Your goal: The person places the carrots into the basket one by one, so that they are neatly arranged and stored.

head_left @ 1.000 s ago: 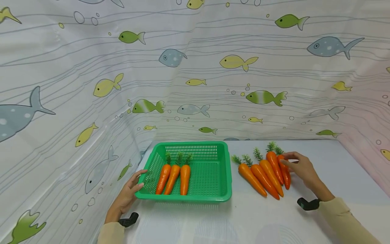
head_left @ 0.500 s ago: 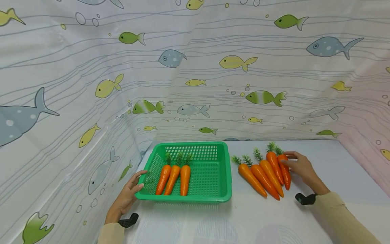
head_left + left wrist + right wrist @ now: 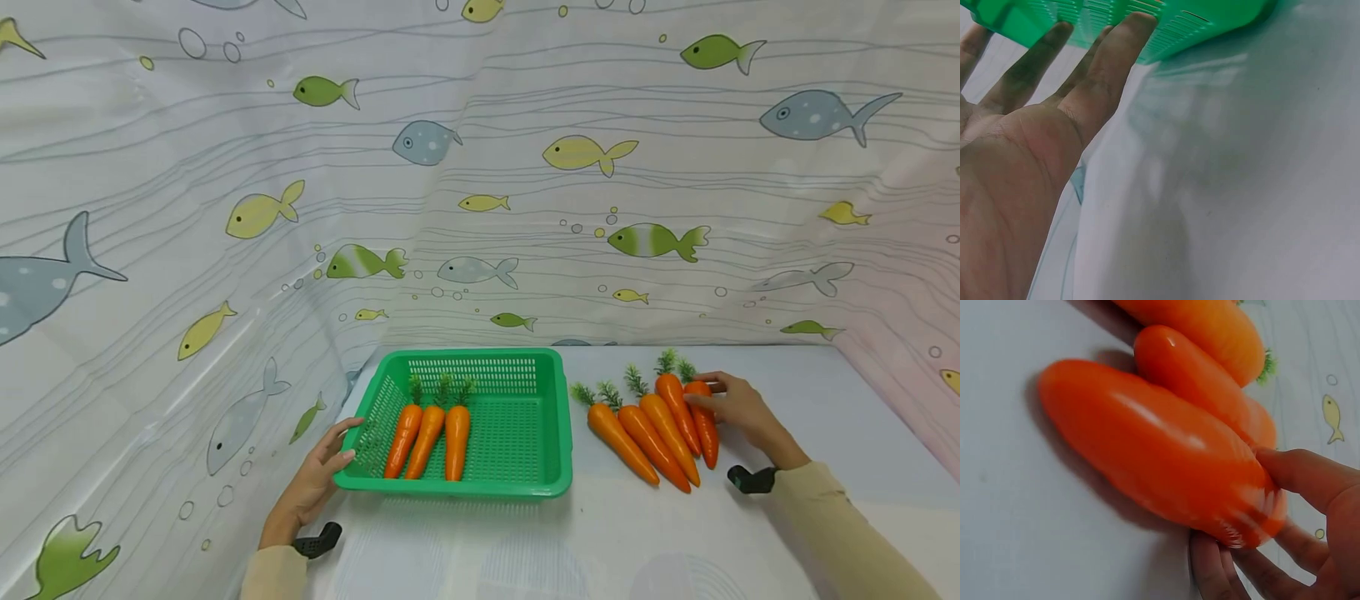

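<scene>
On the right, a row of several orange carrots with green tops lies on the white table. My right hand (image 3: 738, 408) pinches the rightmost carrot (image 3: 1160, 447) near its top, thumb on one side and fingers on the other; the carrot still lies on the table. A second carrot (image 3: 1200, 378) lies right against it. At the left stands a green plastic basket (image 3: 495, 487) with three carrots inside, one of them a carrot (image 3: 456, 442) nearest its middle. My left hand (image 3: 311, 479) touches the basket's left side with spread, mostly straight fingers (image 3: 1107, 72).
Fish-patterned sheeting (image 3: 480, 233) hangs behind and to the left of the table (image 3: 630, 550). A strip of table separates the basket from the leftmost loose carrot (image 3: 622, 442). Black wrist devices sit on both arms.
My right hand has shifted slightly left onto the rightmost carrot. The left hand and the basket stay where they were; the head view sways a little.
</scene>
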